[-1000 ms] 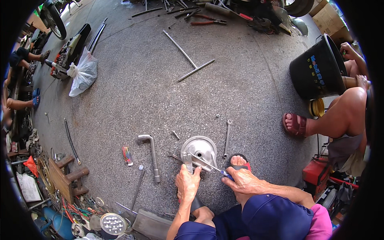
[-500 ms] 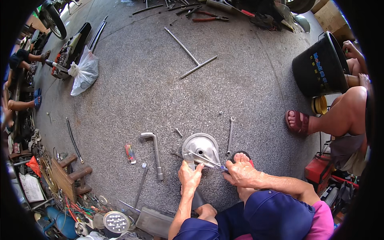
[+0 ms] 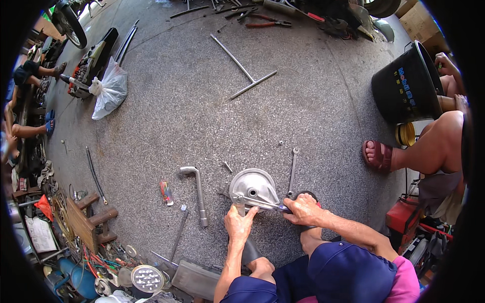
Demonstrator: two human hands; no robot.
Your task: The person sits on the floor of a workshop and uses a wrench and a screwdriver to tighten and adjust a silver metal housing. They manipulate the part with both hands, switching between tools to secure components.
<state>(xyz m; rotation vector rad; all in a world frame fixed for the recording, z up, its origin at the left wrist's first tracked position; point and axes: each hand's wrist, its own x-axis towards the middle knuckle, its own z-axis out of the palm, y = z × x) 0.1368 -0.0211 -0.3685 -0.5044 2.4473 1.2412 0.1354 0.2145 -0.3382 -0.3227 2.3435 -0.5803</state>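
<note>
A round silver brake drum plate (image 3: 260, 181) with a hole in its middle is tilted up on the ground before me. My left hand (image 3: 238, 224) is closed on its near left side, thumb and fingers around the metal brake arm (image 3: 239, 202) there. In my right hand (image 3: 303, 210) is a screwdriver (image 3: 283, 207) with a blue handle, its thin shaft lying across the plate's near edge toward the arm. Where the tip meets the metal is too small to make out. Just beyond the right hand lies a combination wrench (image 3: 293, 169); a small bolt (image 3: 228, 166) is near the plate.
An L-shaped socket wrench (image 3: 200, 202) and a small colourful packet (image 3: 166, 193) lie left. Farther off is a T-handle wrench (image 3: 252, 81). Another person's sandalled foot (image 3: 377, 154) and a black bucket (image 3: 404, 86) are right. A wooden stool (image 3: 83, 224) stands left.
My right hand has moved slightly away from me, and the screwdriver now lies flatter across the plate. My left hand keeps its hold. The whole view has shifted a little.
</note>
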